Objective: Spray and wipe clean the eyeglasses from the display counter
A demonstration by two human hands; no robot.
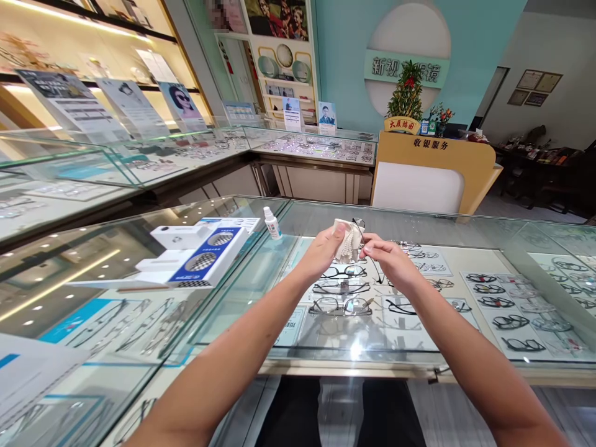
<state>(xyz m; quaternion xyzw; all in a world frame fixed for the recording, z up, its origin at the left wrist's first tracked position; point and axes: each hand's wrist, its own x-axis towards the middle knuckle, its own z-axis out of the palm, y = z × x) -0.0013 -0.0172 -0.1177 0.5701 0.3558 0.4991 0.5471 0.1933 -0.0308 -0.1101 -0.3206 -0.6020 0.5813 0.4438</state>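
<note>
Above a glass display counter (321, 354), my left hand (328, 245) is closed on a cream cleaning cloth (348, 245). The cloth is folded around part of a pair of dark-framed eyeglasses (359, 222), so most of the lenses are hidden. With its fingers pinched, my right hand (384, 251) grips the eyeglasses near one side, and a thin temple arm hangs below it. Under my hands, several eyeglasses (342, 306) lie in a column; I cannot tell whether they rest on the glass or beneath it.
A small white bottle (273, 225) stands on the counter left of my hands. Further left is a blue and white box-like stand (209, 257). More eyeglasses (510, 321) fill the case at right. A yellow cashier desk (433, 146) stands beyond the counter.
</note>
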